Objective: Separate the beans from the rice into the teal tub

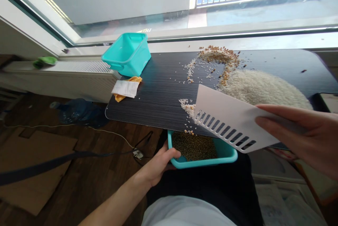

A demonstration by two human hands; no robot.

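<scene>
My left hand grips the left end of a turquoise plastic bin, thumb over its rim. Greenish-brown grains cover the bin's bottom, just below the table's front edge. Between the thumb and fingers of my right hand is a flat white plastic scraper with a row of slots. Its far edge touches or hovers over a small scatter of white rice near the table edge; which one I cannot tell. Behind the scraper lies a large heap of rice, bordered by orange-brown kernels.
A second turquoise bin stands at the back left of the dark table. Beside it lies a white folded paper on an orange cloth. A window runs behind. On the floor are a water bottle, cables and cardboard.
</scene>
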